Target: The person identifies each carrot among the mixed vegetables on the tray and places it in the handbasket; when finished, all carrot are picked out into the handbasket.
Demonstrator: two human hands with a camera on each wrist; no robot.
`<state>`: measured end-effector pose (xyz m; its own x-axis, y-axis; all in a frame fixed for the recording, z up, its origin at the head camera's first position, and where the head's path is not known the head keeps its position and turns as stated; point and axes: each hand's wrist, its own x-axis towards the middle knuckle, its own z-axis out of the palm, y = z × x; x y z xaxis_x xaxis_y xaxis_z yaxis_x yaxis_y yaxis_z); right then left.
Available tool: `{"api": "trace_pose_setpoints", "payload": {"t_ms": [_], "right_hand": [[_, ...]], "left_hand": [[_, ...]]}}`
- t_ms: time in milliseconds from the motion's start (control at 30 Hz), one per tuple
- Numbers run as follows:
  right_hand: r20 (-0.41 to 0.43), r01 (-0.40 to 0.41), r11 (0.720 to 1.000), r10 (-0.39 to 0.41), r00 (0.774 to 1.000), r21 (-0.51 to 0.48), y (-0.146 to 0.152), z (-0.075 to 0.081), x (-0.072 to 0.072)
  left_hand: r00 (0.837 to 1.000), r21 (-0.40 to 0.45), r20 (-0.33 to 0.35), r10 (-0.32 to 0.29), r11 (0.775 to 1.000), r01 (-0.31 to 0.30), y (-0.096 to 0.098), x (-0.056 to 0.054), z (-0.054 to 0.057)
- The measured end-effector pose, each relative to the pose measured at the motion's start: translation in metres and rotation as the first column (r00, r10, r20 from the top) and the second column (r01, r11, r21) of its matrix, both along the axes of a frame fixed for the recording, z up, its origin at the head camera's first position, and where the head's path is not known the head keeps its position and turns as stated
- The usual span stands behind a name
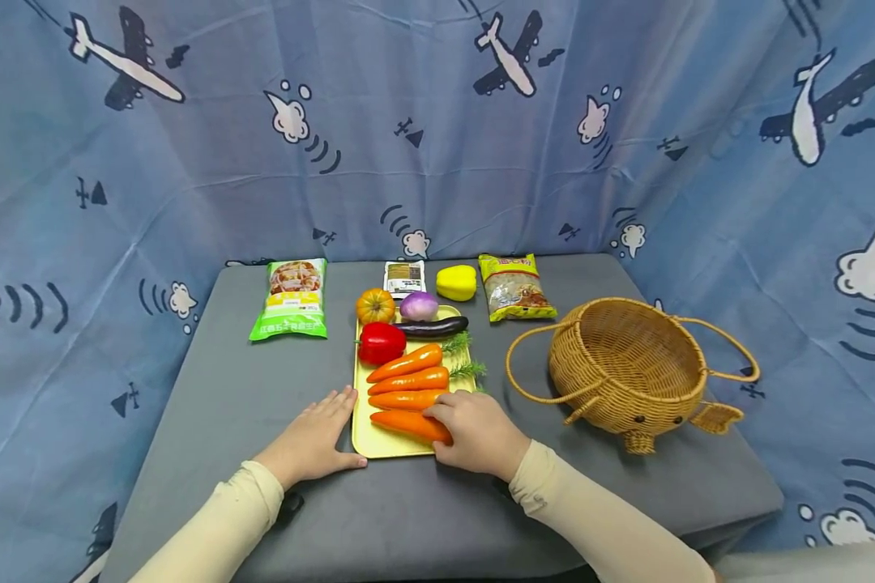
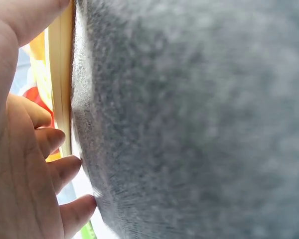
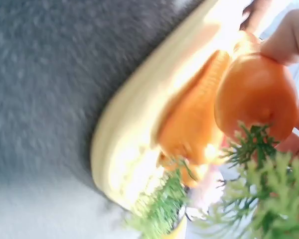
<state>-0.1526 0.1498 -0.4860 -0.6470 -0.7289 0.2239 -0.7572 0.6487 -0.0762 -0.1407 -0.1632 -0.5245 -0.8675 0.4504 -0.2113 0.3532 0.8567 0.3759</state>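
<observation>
A pale yellow tray (image 1: 363, 437) holds several orange carrots laid side by side. My right hand (image 1: 477, 429) grips the nearest carrot (image 1: 408, 424) by its thick, leafy end. In the right wrist view that carrot (image 3: 256, 97) sits between thumb and fingers, its green fronds (image 3: 284, 184) hanging in front of the camera; another carrot (image 3: 189, 129) lies on the tray beside it. My left hand (image 1: 313, 437) rests at the tray's left edge, fingers extended and thumb by the near corner. From the left wrist, the fingers (image 2: 65, 169) reach along the tray's side (image 2: 62, 84).
Farther up the tray are a red pepper (image 1: 381, 343), an eggplant (image 1: 433, 327), a purple onion (image 1: 419, 305) and a small pumpkin (image 1: 375, 306). Behind stand a yellow pepper (image 1: 456, 282), a white packet (image 1: 404, 277) and two food bags (image 1: 292, 300). A wicker basket (image 1: 598, 397) stands at right.
</observation>
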Motion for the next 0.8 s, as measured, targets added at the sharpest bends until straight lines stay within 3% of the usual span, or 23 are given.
{"api": "trace_pose_setpoints", "payload": {"t_ms": [200, 400, 633, 800], "right_hand": [[-0.041, 0.023, 0.998, -0.025, 0.999, -0.066, 0.015, 0.025, 0.0], [-0.092, 0.124, 0.987, -0.133, 0.987, -0.102, 0.045, 0.061, -0.009], [-0.162, 0.226, 0.951, -0.262, 0.951, -0.211, 0.096, 0.096, -0.013], [-0.195, 0.322, 0.913, -0.374, 0.907, -0.251, 0.134, 0.11, -0.012]], "left_hand": [[1.0, -0.009, 0.0, -0.007, 1.0, 0.007, 0.002, -0.002, -0.001], [1.0, -0.011, 0.007, -0.005, 1.0, 0.005, 0.003, -0.003, 0.0], [1.0, -0.019, 0.015, -0.008, 1.0, 0.008, 0.004, -0.003, 0.002], [1.0, -0.022, 0.011, -0.017, 1.0, 0.017, 0.004, -0.003, 0.004]]}}
